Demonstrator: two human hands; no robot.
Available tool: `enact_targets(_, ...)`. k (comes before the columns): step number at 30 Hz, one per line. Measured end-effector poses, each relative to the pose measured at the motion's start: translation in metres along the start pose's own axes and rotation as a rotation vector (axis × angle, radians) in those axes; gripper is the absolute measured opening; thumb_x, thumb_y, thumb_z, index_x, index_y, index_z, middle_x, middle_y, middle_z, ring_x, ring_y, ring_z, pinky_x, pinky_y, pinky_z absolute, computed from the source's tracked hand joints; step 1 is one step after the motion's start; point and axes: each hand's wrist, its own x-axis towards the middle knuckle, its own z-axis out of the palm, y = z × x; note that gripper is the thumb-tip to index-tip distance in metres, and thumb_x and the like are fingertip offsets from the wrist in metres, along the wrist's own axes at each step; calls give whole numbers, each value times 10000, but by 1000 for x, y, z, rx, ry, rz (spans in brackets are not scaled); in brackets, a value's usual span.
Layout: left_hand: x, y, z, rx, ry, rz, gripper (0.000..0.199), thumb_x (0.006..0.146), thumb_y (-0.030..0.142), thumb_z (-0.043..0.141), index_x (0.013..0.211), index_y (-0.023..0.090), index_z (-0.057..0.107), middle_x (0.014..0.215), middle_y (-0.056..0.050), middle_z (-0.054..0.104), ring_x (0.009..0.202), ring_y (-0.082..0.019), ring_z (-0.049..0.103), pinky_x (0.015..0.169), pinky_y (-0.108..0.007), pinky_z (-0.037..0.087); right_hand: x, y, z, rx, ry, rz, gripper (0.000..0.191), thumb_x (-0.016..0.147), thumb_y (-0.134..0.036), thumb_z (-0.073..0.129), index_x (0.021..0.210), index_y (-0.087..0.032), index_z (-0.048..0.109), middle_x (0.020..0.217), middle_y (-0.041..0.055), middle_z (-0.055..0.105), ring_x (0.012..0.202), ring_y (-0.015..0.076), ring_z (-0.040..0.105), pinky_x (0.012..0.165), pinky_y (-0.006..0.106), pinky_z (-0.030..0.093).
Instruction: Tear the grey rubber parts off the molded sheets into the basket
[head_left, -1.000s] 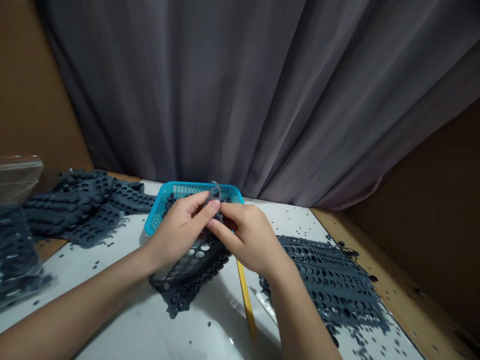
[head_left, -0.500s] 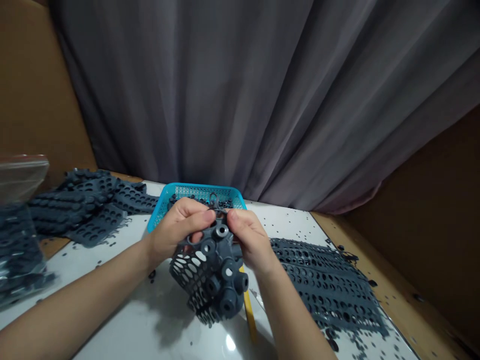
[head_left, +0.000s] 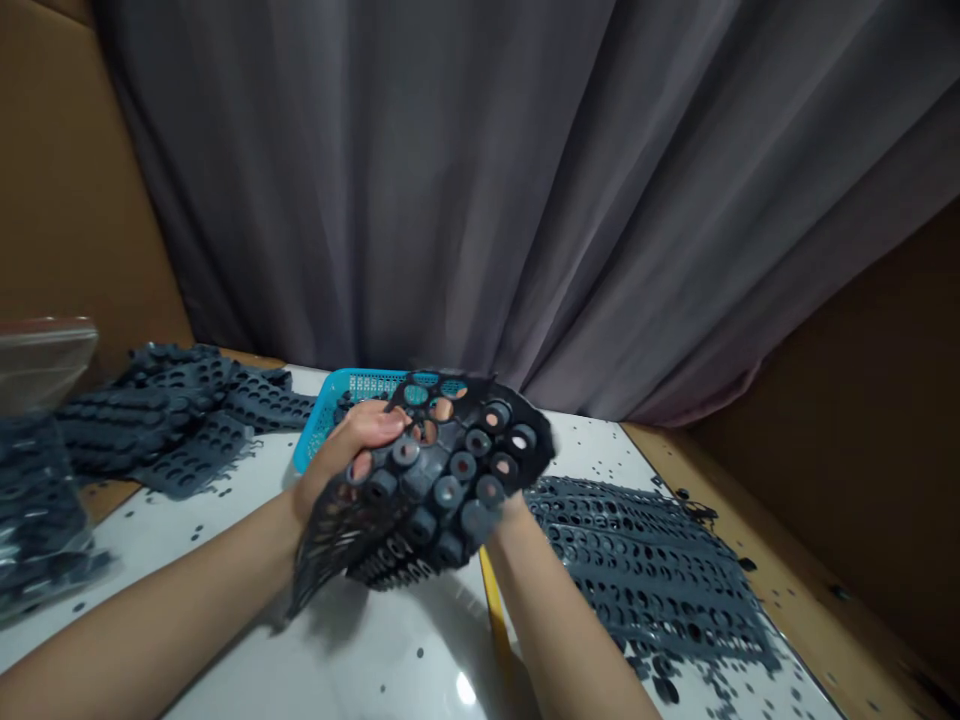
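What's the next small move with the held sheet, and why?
Probably bring the right hand round to one of the raised rings on the visible face. The left hand grips the dark perforated sheet at one side, the rings stand out beside bare holes, and the right hand is mostly hidden behind the sheet.

We see the held sheet (head_left: 426, 472) matt, rubbery-looking and knobbly, the white tabletop (head_left: 300, 665) smooth and glossy (light glares off it), the blue basket (head_left: 318, 424) of plastic mesh, the curtain (head_left: 435, 200) creased cloth, the bag (head_left: 37, 375) clear, shiny plastic.
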Motion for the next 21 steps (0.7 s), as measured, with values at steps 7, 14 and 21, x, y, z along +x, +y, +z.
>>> enact_targets(7, 11, -3, 1, 193, 139, 3, 420, 700, 387, 608, 402, 178, 398, 305, 65, 332, 267, -44, 268, 295, -171, 188, 13, -35, -33, -122, 75, -203, 185, 804, -339, 503, 689, -212, 433, 604, -56, 333, 498, 93, 312, 491, 220, 286)
enact_targets(14, 7, -4, 4, 560, 69, 295, 400, 728, 301, 587, 379, 173, 440, 369, 44, 393, 375, -67, 340, 381, -198, 284, -18, -54, 1, -991, -252, -239, 260, 831, -380, 529, 662, -189, 477, 623, -18, 466, 613, 124, 408, 601, 249, 323)
enact_targets(21, 5, -1, 9, 298, 7, 75, 391, 731, 379, 591, 466, 177, 386, 388, 67, 373, 335, -44, 294, 327, -169, 235, -17, -25, 13, -400, -134, -139, 356, 862, -446, 439, 611, -195, 443, 610, -7, 506, 594, 127, 475, 591, 254, 385)
